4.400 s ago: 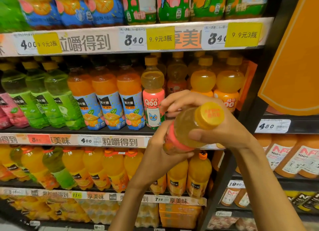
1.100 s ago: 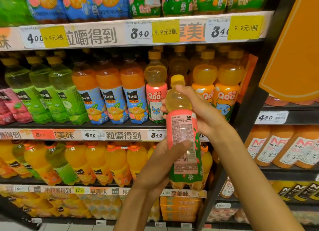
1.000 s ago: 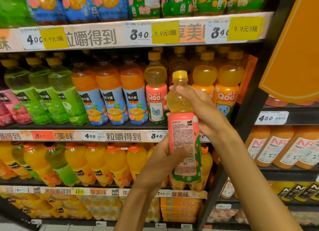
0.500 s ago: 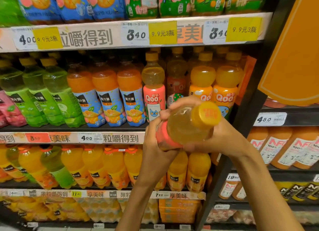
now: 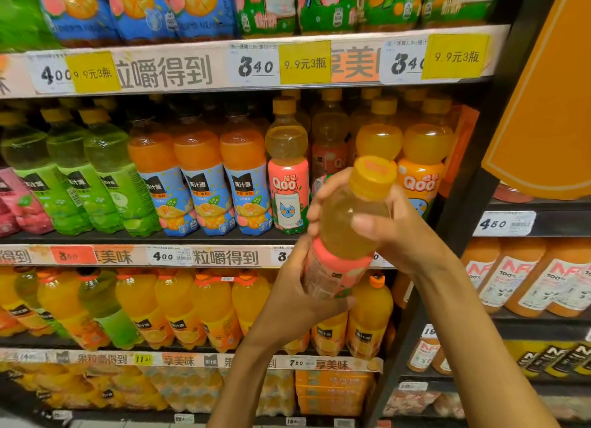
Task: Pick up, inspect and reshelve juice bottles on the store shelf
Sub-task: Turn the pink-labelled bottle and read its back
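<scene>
A person holds a juice bottle [image 5: 347,232] in both hands in front of a store shelf [image 5: 204,256], the bottle tilted so its yellow cap [image 5: 372,175] leans toward the camera and up to the right. The left hand [image 5: 299,295] is wrapped around the lower, pink-labelled part of the bottle, thumb curled over the label's bottom edge. The right hand [image 5: 388,227] grips the clear upper part holding pale yellow juice, thumb across the near side and fingers curled round the far side just below the cap. The bottle is off the shelf, in the air before the middle shelf's right end.

Behind it on that shelf stands a matching pink-labelled bottle [image 5: 287,172] with a cartoon cat, upright, next to a row of orange bottles with blue labels [image 5: 198,178] and, further left, green bottles [image 5: 76,178]. To the right, two orange bottles with yellow caps [image 5: 427,149] stand partly hidden by the held one. Yellow price tags [image 5: 305,63] hang on the rail of the shelf above, and larger orange bottles [image 5: 179,306] fill the shelf below.
</scene>
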A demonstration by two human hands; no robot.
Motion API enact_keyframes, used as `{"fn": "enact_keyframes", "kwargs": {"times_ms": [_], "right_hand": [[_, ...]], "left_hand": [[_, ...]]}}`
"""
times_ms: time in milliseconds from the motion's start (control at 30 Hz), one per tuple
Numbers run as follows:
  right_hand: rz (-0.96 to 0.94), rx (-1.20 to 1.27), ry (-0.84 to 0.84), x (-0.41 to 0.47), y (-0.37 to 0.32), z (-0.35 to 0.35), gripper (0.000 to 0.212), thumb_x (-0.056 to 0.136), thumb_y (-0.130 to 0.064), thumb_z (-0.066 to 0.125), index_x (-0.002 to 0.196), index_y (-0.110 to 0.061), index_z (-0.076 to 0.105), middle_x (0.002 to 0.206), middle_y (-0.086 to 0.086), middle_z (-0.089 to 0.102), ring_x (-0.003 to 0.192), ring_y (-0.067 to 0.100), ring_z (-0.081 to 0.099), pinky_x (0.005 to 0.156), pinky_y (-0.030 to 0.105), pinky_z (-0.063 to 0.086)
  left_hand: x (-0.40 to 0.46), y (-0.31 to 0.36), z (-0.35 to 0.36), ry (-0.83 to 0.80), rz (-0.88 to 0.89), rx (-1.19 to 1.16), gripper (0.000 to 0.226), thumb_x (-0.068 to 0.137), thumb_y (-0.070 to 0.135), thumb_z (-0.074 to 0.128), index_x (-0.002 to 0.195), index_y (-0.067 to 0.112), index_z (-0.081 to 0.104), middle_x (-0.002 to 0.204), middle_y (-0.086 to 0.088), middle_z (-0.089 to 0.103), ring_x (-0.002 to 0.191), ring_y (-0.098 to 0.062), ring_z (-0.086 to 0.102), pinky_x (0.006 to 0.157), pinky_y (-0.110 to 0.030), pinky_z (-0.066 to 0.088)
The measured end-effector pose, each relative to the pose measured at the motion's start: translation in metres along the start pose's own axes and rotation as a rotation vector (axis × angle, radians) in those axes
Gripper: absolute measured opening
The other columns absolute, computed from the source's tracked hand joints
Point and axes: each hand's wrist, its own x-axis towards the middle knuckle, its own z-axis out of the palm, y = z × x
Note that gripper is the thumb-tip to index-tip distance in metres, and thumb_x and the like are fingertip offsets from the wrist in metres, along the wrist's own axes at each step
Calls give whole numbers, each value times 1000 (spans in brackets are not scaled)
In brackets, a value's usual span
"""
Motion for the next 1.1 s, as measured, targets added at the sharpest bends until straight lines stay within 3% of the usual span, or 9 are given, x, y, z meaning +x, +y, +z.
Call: {"fn": "enact_keyframes", "kwargs": {"times_ms": [133, 233, 367, 467, 633, 733, 833, 967, 1100], "right_hand": [[5, 44, 388, 5, 6, 0, 26, 77, -30, 68, 98, -16, 67, 91, 7, 71, 81, 20, 69, 71, 29, 54], [71, 106, 521, 7, 5, -3, 33, 82, -39, 61, 102, -14, 66, 92, 6, 74, 87, 20, 71, 75, 29, 55], [65, 172, 490, 9, 1, -8, 34, 88, -41, 53, 108, -16, 65, 105, 4, 72, 104, 19, 66, 93, 35, 51], [119, 274, 425, 13, 3, -7, 43, 86, -41, 51, 116, -12, 58, 107, 11, 70, 98, 25, 68, 89, 39, 54], [111, 191, 530, 19, 8, 0, 36, 84, -36, 61, 108, -10, 60, 89, 10, 72, 75, 21, 71, 64, 32, 56], [91, 50, 638, 19, 11, 3, 29, 83, -38, 67, 104, -18, 62, 89, -1, 73, 82, 16, 72, 65, 24, 55], [104, -47, 642, 19, 14, 4, 35, 81, -41, 69, 111, -25, 60, 98, -6, 72, 93, 13, 70, 72, 25, 55], [116, -127, 481, 17, 7, -4, 53, 77, -29, 69, 127, -28, 51, 112, -9, 69, 103, 8, 66, 78, 22, 53], [102, -137, 411, 20, 4, -8, 56, 78, -18, 75, 128, -20, 52, 112, -4, 70, 103, 10, 67, 80, 20, 53]], "left_hand": [[-4, -5, 8, 105, 2, -140, 73, 71, 4, 77, 134, 16, 41, 125, -7, 62, 113, -21, 61, 83, -26, 53], [-4, -4, 8, 159, 2, -200, 67, 69, 23, 80, 127, 20, 47, 119, -1, 67, 108, -18, 65, 81, -24, 53], [-4, -3, 7, 107, -74, -386, 63, 66, 54, 77, 119, 23, 62, 112, -5, 70, 103, -19, 67, 78, -25, 54], [-6, -6, 9, 4, -205, -522, 67, 59, 65, 75, 109, 21, 71, 107, -10, 71, 93, -22, 69, 74, -30, 56], [-2, -4, 14, 100, -187, -418, 73, 59, 68, 70, 111, 17, 64, 102, -7, 73, 94, -22, 69, 73, -27, 56], [2, -2, 14, 141, -39, -193, 56, 69, 55, 67, 115, 26, 55, 102, 8, 72, 95, -9, 68, 73, -19, 53], [4, -5, 15, 153, -38, -100, 48, 67, 46, 69, 110, 29, 57, 100, 5, 72, 92, -12, 69, 71, -21, 54], [9, -10, 13, 108, -87, -205, 50, 69, 50, 69, 112, 24, 60, 101, 1, 73, 94, -17, 70, 73, -23, 55], [15, -13, 9, 5, -180, -468, 81, 58, 62, 78, 122, 17, 56, 112, -10, 70, 102, -23, 67, 81, -30, 55]]}}
